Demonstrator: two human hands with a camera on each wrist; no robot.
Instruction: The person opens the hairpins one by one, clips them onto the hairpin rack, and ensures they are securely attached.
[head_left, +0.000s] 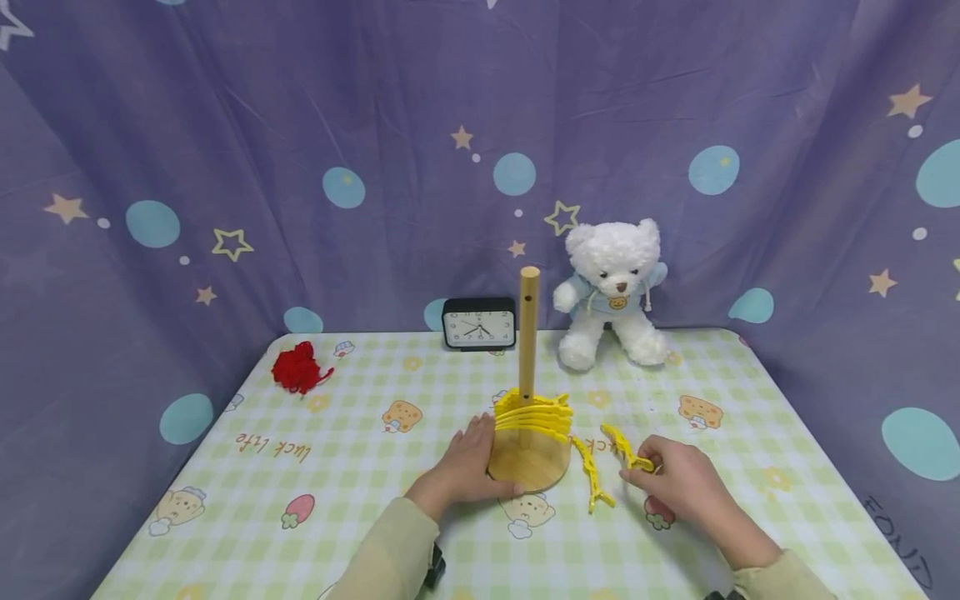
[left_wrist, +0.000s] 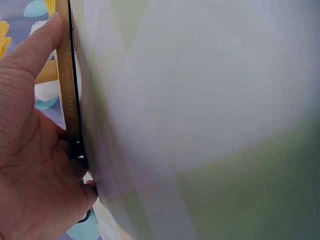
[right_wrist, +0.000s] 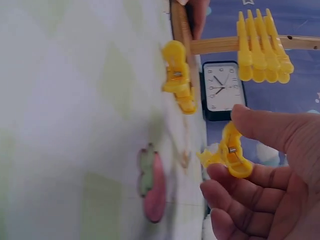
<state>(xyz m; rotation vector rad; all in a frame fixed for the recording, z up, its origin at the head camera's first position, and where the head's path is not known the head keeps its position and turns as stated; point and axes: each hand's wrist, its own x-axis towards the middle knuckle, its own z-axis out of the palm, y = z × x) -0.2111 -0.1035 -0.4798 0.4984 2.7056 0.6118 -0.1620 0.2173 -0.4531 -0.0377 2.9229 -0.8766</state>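
A round wooden base (head_left: 528,471) carries an upright wooden post (head_left: 528,342). Several yellow hair clips (head_left: 534,417) sit one above another on the lower post; the right wrist view shows them side by side across the post (right_wrist: 215,46). My left hand (head_left: 468,462) holds the base's left rim, thumb on the near edge (left_wrist: 30,145). Between the thumb and fingers of my right hand (head_left: 678,479) a yellow hair clip (head_left: 626,450) is pinched by its handle end (right_wrist: 232,150). Another yellow hair clip (head_left: 592,475) lies on the cloth, just right of the base.
A black alarm clock (head_left: 478,323) stands at the back, behind the post. To its right sits a white teddy bear (head_left: 615,296) in a blue top. Red yarn (head_left: 300,368) lies at the far left. A checked cloth (head_left: 360,533) covers the table, with a purple curtain (head_left: 420,100) behind.
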